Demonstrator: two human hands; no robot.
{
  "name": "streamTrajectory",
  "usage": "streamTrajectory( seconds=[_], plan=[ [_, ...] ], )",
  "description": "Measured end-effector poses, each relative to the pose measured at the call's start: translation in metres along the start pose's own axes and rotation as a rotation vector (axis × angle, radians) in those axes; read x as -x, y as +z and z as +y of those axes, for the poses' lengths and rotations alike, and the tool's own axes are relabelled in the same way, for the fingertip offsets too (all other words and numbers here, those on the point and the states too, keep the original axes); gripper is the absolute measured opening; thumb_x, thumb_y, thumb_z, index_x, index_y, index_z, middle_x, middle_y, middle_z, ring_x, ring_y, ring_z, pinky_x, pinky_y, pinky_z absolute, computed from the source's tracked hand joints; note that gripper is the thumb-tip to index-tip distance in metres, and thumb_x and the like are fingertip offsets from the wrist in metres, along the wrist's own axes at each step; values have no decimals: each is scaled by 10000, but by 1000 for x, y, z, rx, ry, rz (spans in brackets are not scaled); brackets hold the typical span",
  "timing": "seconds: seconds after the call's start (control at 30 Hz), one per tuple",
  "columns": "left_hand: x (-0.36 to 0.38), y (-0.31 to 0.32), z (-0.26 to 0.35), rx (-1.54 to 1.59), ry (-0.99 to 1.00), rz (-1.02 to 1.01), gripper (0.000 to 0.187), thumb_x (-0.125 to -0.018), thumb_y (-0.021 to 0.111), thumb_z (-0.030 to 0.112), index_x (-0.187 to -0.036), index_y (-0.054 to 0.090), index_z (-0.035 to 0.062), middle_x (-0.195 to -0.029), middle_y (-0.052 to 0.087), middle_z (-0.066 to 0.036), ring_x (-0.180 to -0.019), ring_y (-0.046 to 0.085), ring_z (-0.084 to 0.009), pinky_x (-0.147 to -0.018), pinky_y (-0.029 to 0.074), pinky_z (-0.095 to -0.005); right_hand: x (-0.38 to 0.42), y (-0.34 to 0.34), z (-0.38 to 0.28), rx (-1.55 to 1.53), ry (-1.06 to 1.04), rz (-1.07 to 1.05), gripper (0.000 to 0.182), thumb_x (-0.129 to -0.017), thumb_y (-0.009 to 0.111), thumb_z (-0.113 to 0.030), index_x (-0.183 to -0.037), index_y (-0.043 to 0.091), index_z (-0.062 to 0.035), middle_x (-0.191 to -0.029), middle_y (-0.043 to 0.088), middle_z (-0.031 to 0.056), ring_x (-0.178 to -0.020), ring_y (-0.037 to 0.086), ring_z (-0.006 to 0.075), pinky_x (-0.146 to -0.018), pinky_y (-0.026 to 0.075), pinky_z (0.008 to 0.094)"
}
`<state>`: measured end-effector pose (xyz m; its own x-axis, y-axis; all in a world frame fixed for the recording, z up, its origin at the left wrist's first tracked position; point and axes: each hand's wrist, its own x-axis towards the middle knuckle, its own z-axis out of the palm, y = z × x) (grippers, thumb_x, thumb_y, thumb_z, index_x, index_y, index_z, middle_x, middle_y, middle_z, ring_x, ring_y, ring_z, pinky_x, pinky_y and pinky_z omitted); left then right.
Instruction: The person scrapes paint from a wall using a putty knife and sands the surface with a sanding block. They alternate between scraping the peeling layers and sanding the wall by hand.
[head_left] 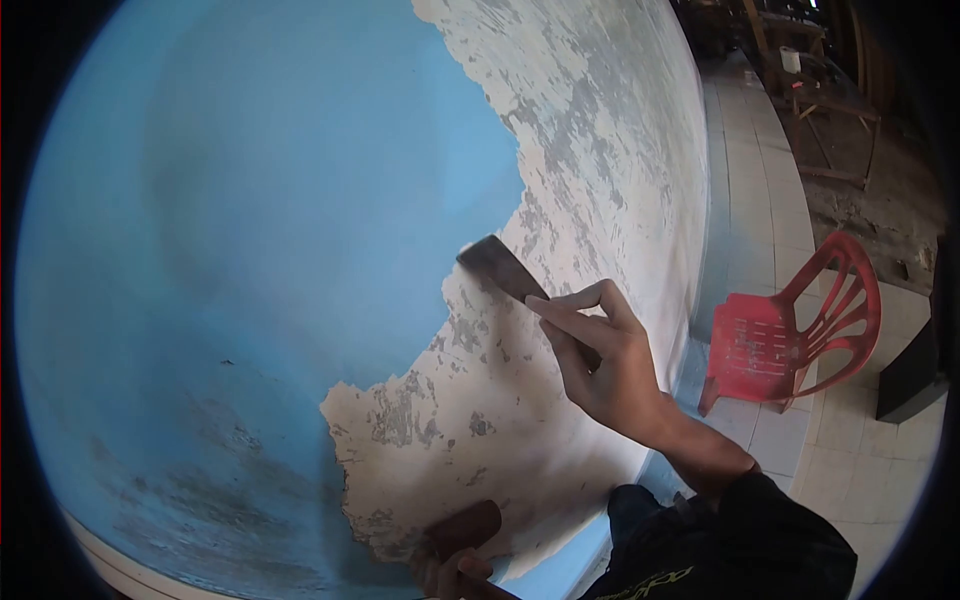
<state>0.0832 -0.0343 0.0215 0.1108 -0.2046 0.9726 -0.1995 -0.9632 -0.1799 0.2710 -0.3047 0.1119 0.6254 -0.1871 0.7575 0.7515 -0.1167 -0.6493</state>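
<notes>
Blue paint (pixel 300 190) covers much of the wall, with a ragged edge where a stripped patch (pixel 540 390) shows white and grey. My right hand (pixel 610 365) is closed around a scraper (pixel 505 270), its dark flat blade angled up and left against the edge of the blue paint. Low in the view, my left hand (pixel 455 577) is partly cut off by the frame. Its fingers are closed at the base of a dark reddish-brown flat piece (pixel 467 528) with a rounded end, close to the lower part of the stripped patch.
On the right a red plastic chair (pixel 755 345) stands on pale floor tiles (pixel 850 470). A dark curved object (pixel 912 375) is beside it. Farther back there is a wooden table (pixel 835 100) with items on it. Dark stains (pixel 215 495) mark the lower left wall.
</notes>
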Motion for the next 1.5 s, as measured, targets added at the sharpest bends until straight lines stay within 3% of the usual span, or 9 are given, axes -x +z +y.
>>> streamTrajectory(
  seconds=[0.1,0.2,0.3,0.7,0.87,1.1,1.2,1.3,1.5],
  plan=[
    [-5,1,2,6,9,-25,481,-940,488,269,-487,528,111,-504,554,-129,-497,598,-348,-565,515,-447,5,-5,2,28,-3,-23,393,-842,641,103,-1200,699,-50,-1019,617,109,-623,638,190,-529,508,297],
    [-3,6,-8,39,138,80,381,-923,561,155,-566,590,25,-530,583,-99,-549,658,-284,-715,594,-490,2,-7,1,63,-43,-14,375,-849,646,94,-1193,700,-46,-1010,621,113,-633,646,193,-534,512,299],
    [-3,6,-5,47,115,111,439,-928,547,213,-534,597,25,-593,658,-145,-641,717,-295,-726,590,-485,1,-4,0,11,-1,-21,349,-858,655,80,-1182,704,-42,-992,628,117,-648,659,199,-544,521,303],
    [4,3,-11,123,116,58,433,-928,523,156,-510,566,52,-435,495,-36,-409,505,-189,-594,543,-419,1,-4,2,-9,-14,16,343,-860,651,78,-1177,704,-39,-963,623,110,-665,680,201,-561,537,298],
    [8,4,-11,98,83,55,436,-929,515,157,-508,572,56,-424,481,-34,-398,488,-175,-622,562,-431,-3,-6,-3,56,65,-57,351,-851,651,90,-1172,707,-41,-970,626,103,-698,690,197,-567,546,290],
    [-4,9,-2,140,64,67,461,-939,514,181,-493,558,72,-431,497,-49,-421,532,-200,-692,588,-477,3,-7,1,0,-44,3,330,-851,662,80,-1158,709,-34,-994,635,106,-675,691,192,-540,540,281],
    [-23,15,5,44,190,124,478,-948,510,187,-489,552,62,-461,539,-70,-458,573,-237,-665,581,-462,-7,-9,-5,17,1,-33,327,-851,662,80,-1155,709,-31,-980,635,105,-676,693,190,-538,543,286],
    [8,1,-8,36,62,53,481,-950,509,189,-492,559,50,-486,566,-86,-480,585,-259,-637,569,-451,-3,-12,-5,13,23,-42,323,-849,665,77,-1148,712,-35,-963,636,104,-652,684,181,-526,538,290],
    [3,9,-7,129,103,139,457,-958,514,192,-524,554,55,-461,526,-64,-444,552,-218,-631,561,-451,0,-4,5,28,-4,-22,334,-850,675,68,-1163,709,-45,-973,636,93,-620,656,162,-513,527,279]
  ],
)
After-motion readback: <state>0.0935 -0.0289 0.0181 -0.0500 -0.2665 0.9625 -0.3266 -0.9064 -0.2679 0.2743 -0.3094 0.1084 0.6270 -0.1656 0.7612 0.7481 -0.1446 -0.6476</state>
